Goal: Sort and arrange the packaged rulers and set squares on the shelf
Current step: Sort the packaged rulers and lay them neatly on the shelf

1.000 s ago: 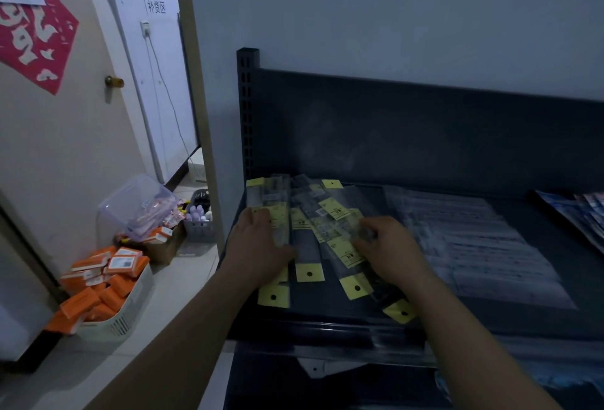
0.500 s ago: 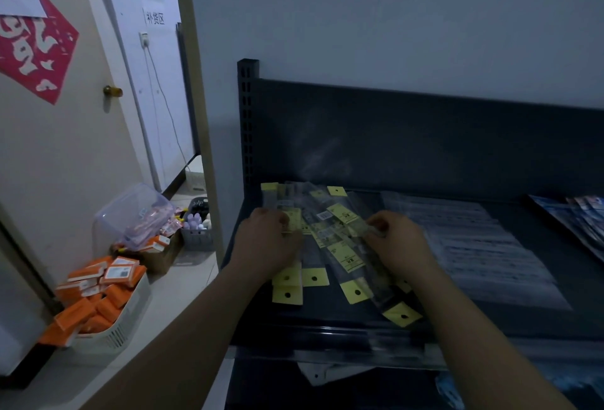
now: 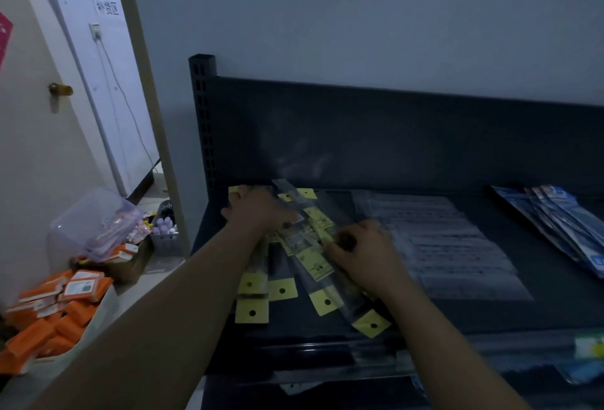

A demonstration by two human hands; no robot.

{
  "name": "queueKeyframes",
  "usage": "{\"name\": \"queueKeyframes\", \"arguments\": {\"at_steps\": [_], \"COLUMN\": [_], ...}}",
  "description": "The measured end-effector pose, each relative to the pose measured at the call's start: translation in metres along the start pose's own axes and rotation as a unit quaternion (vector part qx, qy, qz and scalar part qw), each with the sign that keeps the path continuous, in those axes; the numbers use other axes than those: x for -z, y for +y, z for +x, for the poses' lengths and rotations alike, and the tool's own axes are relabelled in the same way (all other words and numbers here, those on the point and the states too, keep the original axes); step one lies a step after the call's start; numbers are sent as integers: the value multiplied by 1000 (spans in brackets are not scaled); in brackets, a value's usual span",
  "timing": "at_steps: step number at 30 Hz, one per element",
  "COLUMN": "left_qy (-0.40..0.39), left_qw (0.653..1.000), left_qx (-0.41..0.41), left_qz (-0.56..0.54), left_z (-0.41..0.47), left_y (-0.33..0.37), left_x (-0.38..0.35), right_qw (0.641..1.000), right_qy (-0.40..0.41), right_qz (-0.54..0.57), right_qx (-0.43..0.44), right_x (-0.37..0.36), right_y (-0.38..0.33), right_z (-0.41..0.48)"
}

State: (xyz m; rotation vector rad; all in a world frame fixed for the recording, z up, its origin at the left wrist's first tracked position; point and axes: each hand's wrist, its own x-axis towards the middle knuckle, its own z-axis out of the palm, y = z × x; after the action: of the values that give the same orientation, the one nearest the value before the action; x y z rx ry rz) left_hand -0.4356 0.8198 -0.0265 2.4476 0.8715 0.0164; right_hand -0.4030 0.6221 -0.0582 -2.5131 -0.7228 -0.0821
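- The ruler packs [image 3: 313, 265], clear sleeves with yellow hole-punched tabs, fan out at the left of the shelf [image 3: 539, 311], long axes running near to far, tabs mostly nearest.
- The right hand [image 3: 362, 256] pinches packs with curled fingers.
- The left hand [image 3: 258, 213] lies over the far-left ones; I cannot tell its grip.

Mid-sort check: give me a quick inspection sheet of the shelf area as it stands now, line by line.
Surface: dark metal shelf, packs lying flat on it.
Job's things: ruler packs with yellow tabs, fanned and overlapping at the left; clear flat packs at the centre.
Clutter: blue packs at the shelf's right end.
Hands: left hand rests on the ruler packs; right hand pinches one, fingers curled.
Cables: white cable hangs from a wall socket, off the shelf.
Surroundings: orange boxes and clear tub to the left.
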Motion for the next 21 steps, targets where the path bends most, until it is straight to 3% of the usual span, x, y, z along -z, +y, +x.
{"name": "queueKeyframes", "arguments": {"at_steps": [5,8,12,17,21], "left_qy": [-35,-20,44,43,59], "left_qw": [998,979,934,905,916], "left_qx": [12,-25,0,-10,1], "left_qz": [-46,-199,-355,-423,-398], "left_z": [16,17,9,-5,-6], "left_y": [1,-6,-22,-33,-41], "left_x": [0,8,26,27,23], "right_qw": [999,998,996,996,996], "right_qy": [13,23,21,15,-5], "right_qz": [46,58,87,85,84], "right_qx": [17,21,14,14,26], "right_x": [1,1,0,1,6], "right_y": [6,9,12,11,9], "right_z": [-2,-3,0,0,0]}}
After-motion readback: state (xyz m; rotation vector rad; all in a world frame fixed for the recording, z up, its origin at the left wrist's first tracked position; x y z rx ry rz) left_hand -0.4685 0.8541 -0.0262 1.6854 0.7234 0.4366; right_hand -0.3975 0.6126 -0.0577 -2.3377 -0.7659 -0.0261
